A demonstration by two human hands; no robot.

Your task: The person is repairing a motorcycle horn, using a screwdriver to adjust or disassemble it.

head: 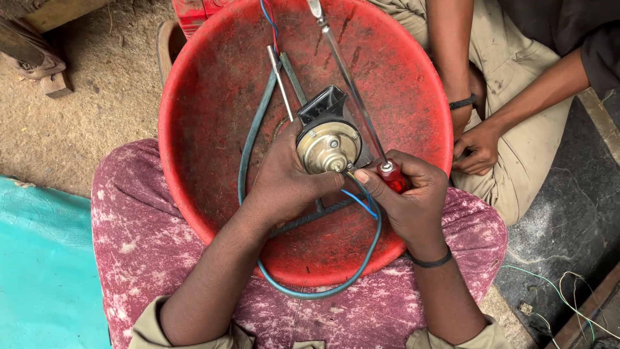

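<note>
My left hand (284,184) grips a round brass-coloured horn (328,145) with a black trumpet mouth, held over a red plastic basin (206,129) resting on my lap. My right hand (403,194) is closed on a red-handled screwdriver (392,176), whose long metal shaft runs up and away to the basin's far rim. The thumb and forefinger of that hand also pinch thin wires at the horn's lower edge, and a blue wire (360,203) loops down from there.
A green hose (248,139) curls through the basin and over its near rim. A metal rod (280,81) lies inside. Another person's hands (475,148) rest at the right. A teal sheet (39,258) lies left, loose wires at the lower right.
</note>
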